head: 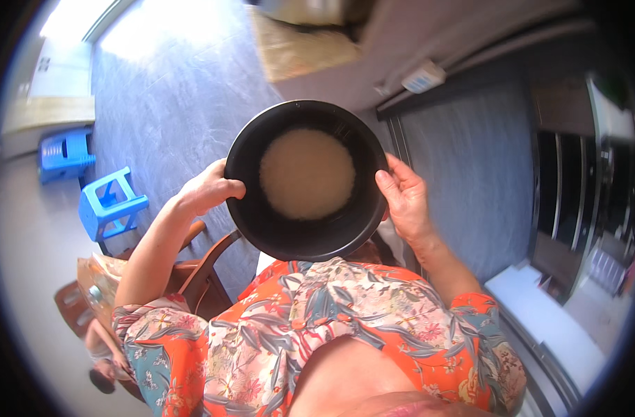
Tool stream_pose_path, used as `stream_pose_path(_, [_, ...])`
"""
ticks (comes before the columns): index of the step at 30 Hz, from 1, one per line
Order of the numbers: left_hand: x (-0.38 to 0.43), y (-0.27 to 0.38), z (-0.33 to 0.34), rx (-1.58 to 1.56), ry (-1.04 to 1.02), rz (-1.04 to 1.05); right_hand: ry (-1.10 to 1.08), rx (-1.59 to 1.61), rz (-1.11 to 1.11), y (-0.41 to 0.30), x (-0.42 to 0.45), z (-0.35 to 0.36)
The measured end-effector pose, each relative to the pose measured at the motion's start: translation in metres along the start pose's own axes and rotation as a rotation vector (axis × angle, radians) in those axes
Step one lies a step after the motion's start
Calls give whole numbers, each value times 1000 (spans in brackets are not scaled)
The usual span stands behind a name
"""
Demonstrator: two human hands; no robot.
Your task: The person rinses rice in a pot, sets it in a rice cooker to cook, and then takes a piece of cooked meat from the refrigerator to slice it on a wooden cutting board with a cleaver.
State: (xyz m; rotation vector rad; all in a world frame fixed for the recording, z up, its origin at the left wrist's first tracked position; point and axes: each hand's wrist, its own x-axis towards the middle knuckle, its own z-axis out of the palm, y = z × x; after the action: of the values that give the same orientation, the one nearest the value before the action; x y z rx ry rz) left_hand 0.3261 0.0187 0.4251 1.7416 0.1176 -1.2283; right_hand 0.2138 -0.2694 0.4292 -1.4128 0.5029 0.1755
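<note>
A black rice cooker inner pot [301, 240] is held up in front of my chest, with its mouth towards me. Pale rice grains [307, 174] cover its bottom in an even layer; whether water lies with them I cannot tell. Faint level marks show on the far inner wall. My left hand [210, 187] grips the left rim, thumb over the edge and fingers hidden behind the wall. On the opposite side my right hand [405, 198] holds the rim, its thumb at the edge and fingers around the outside.
Two blue plastic stools [111, 206] stand on the grey floor [176, 104] to the left. Close by my left arm is a wooden chair [208, 276]. Another person [104, 365] sits at a table lower left. A door track [398, 138] crosses the floor at right, near a white surface [546, 313].
</note>
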Motion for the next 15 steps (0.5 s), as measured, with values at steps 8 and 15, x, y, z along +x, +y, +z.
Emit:
stream_pose_path(8, [62,-8,-93,-264,151,-167,-226,42,88,4,168,60])
stream_pose_path(15, [127,-2,-183,-453,261,-211,-363,224,166,2,308,127])
